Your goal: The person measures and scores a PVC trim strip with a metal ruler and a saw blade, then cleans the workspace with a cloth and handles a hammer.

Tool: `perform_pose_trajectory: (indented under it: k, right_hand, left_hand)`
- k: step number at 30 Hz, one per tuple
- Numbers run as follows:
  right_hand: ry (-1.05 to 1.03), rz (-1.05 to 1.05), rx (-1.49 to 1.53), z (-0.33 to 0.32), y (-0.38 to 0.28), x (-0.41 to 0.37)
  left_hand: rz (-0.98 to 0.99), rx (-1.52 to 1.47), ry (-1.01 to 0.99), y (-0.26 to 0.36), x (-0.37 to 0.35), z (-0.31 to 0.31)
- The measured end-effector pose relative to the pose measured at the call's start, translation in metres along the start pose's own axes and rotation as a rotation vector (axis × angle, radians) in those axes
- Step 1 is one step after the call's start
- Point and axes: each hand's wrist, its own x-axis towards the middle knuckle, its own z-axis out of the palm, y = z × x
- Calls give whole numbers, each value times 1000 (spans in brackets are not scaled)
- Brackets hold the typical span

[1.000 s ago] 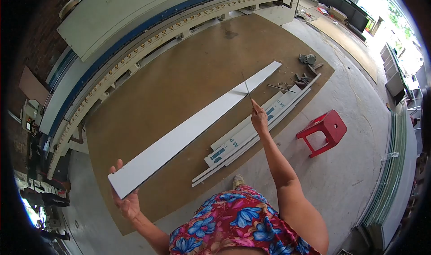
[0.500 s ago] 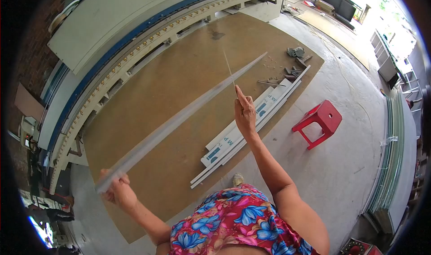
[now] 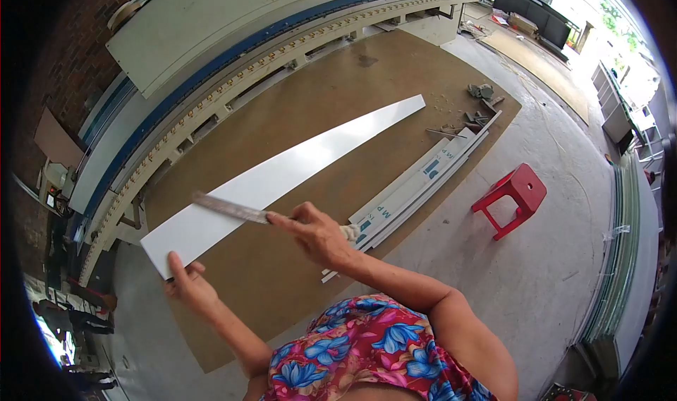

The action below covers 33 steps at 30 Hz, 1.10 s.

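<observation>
A long white board (image 3: 282, 172) runs diagonally from the lower left to the upper middle, its broad glossy face turned up. My left hand (image 3: 189, 286) is closed on the board's near corner, thumb on top and fingers underneath. In my right hand (image 3: 317, 235) is a flat grey file (image 3: 233, 208), gripped at its near end with the index finger stretched along it. The file's blade crosses over the board's near part and points left, its tip smeared by motion.
A brown sheet (image 3: 296, 288) covers the floor. White strips with blue print (image 3: 402, 189) lie on it, with metal pieces (image 3: 479, 122) past their far end. A red stool (image 3: 511, 196) stands right. A long machine (image 3: 268, 66) lines the back; sheets (image 3: 617, 232) lean at right.
The white board has turned from edge-on to face up. My right hand has moved left and down, swinging the file from pointing away to lying across the board.
</observation>
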Motion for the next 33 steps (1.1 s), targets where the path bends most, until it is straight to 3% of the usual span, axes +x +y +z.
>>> perform_pose_trajectory:
  k: [6,8,10,13,17,20,25,33]
  right_hand:
    - [32,255,-95,1,44,-30]
    - [131,311,-153,7,74,-45]
    - [136,542,-123,10,104,-59]
    - [244,699,-195,15,127,-70]
    - [183,439,-79,34,78,-65]
    - [142,337,-75,44,47,-57]
    - [310,467,-127,43,83,-60]
    - [293,195,-95,27,73,-31]
  left_hand:
    - [40,-22,48,23,35,-66]
    - [56,-23,66,27,45,-86]
    - [93,24,133,41,48,-92]
    - [159,186,205,52,59,-111]
    - [343,190,392,55,81,-122]
    - [595,6,162,81,78,-80]
    - [584,-29,236,79,107,-70]
    - [558,-1,404,115,124,-4]
